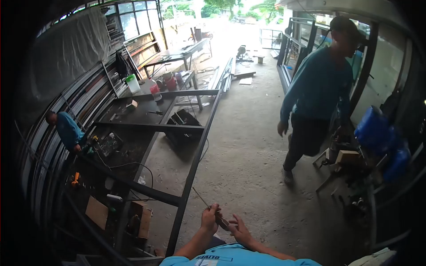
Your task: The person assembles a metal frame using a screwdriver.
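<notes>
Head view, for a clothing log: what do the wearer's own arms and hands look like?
The left hand and right hand are bare, with no gloves visible. Both arms are uncovered up to a light blue shirt with dark lettering.

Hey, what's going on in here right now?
The camera wearer grips a thin rod in the left hand, with the right hand at its near end, beside a dark metal frame. A person in teal is mid-stride on the right. A crouching person is at the frame's left side.
</notes>
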`<state>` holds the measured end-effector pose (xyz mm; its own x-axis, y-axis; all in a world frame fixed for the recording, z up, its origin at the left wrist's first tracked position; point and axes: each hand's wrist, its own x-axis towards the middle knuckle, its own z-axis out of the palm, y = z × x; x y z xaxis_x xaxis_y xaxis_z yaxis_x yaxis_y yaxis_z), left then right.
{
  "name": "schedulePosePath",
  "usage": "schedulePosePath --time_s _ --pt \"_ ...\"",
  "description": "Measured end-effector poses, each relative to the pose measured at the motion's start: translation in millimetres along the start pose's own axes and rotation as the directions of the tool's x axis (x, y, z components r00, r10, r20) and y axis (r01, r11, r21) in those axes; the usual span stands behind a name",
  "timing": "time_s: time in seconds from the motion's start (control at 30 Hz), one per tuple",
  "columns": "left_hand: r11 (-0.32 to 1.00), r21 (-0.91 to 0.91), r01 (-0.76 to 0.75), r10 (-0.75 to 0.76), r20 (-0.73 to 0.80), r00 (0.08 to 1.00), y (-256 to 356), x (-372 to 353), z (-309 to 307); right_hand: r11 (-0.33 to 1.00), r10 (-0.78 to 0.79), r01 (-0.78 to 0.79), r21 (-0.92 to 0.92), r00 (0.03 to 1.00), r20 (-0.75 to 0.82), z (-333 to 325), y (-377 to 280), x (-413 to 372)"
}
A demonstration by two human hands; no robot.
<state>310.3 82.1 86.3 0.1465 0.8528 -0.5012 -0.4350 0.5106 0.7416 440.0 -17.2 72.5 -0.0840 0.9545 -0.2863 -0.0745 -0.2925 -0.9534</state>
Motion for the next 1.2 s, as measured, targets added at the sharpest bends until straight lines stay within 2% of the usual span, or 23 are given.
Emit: schedulePosePath --time_s 0.03,0.1,0.17,0.2,0.23,0.3,0.33,0.37,0.43,0.47,0.5,0.6,0.63,0.7,0.77,0.87,0.9,0.97,1.0,1.1,1.13,1.17,1.2 --pt "0.994 -0.111 -0.002 0.005 0.033 0.999 -3 -4 -7 1.000 -0.013 0.014 -0.024 0.998 0.053 0 5 -3" --pt "0.994 -0.109 0.023 -0.012 0.097 0.995 -11 -17 -14 0.996 -0.074 0.075 -0.053 0.997 0.027 11 33 1" --pt "1.000 -0.009 0.000 0.001 0.063 0.998 -15 -32 -18 0.941 -0.314 0.322 -0.104 0.945 0.087 24 71 18" --pt "0.996 0.074 -0.044 0.039 0.069 0.997 -15 -34 -27 0.994 -0.085 0.092 -0.066 0.991 0.100 29 44 7" --pt "0.996 0.069 -0.049 0.044 0.070 0.997 -14 -34 -38 0.993 -0.088 0.095 -0.071 0.991 0.103 35 20 -3" --pt "0.984 0.129 -0.126 0.145 -0.152 0.978 -7 -32 -70 0.996 0.085 -0.080 -0.036 0.982 0.168 48 -7 -16" --pt "0.988 0.066 -0.140 0.152 -0.241 0.959 -3 -27 -94 0.968 0.186 -0.149 -0.200 0.965 0.184 50 1 -13" --pt "0.982 -0.001 -0.187 0.179 -0.287 0.941 2 -25 -117 0.967 0.193 -0.154 -0.204 0.964 0.185 55 9 -12" --pt "0.967 0.034 -0.251 0.249 -0.318 0.915 14 -28 -157 0.972 0.108 -0.057 -0.229 0.970 0.219 71 24 -17" --pt "0.972 0.030 -0.235 0.231 -0.328 0.916 18 -38 -168 0.963 0.207 -0.157 -0.218 0.952 0.227 82 -1 -25" --pt "0.974 0.030 -0.225 0.218 -0.392 0.893 26 -47 -172 0.959 0.224 -0.173 -0.222 0.948 0.226 91 4 -27" --pt "0.975 0.024 -0.219 0.199 -0.521 0.830 38 -64 -182 0.965 0.087 -0.028 -0.259 0.972 0.220 114 8 -26" --pt "0.976 0.025 -0.217 0.191 -0.581 0.791 37 -67 -187 0.963 0.104 -0.044 -0.266 0.970 0.218 119 12 -25" --pt "0.969 -0.005 -0.246 0.195 -0.596 0.779 29 -60 -203 0.949 0.036 0.041 -0.312 0.971 0.238 124 17 -23" --pt "0.968 -0.083 -0.238 0.157 -0.541 0.826 27 -55 -215 0.950 0.032 0.038 -0.309 0.975 0.218 133 15 -25" --pt "0.966 -0.107 -0.237 0.151 -0.510 0.847 30 -47 -217 0.899 -0.094 0.148 -0.411 0.984 0.149 140 7 -24" --pt "0.963 -0.120 -0.241 0.157 -0.478 0.864 34 -43 -213 0.903 -0.075 0.129 -0.409 0.986 0.147 139 9 -23" --pt "0.967 -0.150 -0.204 0.108 -0.482 0.869 39 -37 -204 0.818 -0.228 0.261 -0.513 0.965 0.128 137 11 -22" --pt "0.973 -0.172 -0.153 0.059 -0.457 0.887 39 -32 -202 0.758 -0.247 0.270 -0.594 0.961 0.122 137 6 -22" --pt "0.972 -0.210 -0.106 0.006 -0.429 0.903 26 -20 -199 0.739 -0.305 0.285 -0.611 0.949 0.074 128 18 -20" --pt "0.975 -0.195 -0.107 0.017 -0.411 0.911 21 -17 -196 0.748 -0.288 0.275 -0.604 0.954 0.077 123 21 -20" --pt "0.978 -0.180 -0.104 0.025 -0.398 0.917 16 -15 -191 0.884 -0.110 0.099 -0.457 0.994 0.004 118 24 -23" --pt "0.976 -0.183 -0.115 0.041 -0.363 0.931 14 -13 -185 0.953 0.090 -0.095 -0.286 0.995 -0.031 111 29 -25"
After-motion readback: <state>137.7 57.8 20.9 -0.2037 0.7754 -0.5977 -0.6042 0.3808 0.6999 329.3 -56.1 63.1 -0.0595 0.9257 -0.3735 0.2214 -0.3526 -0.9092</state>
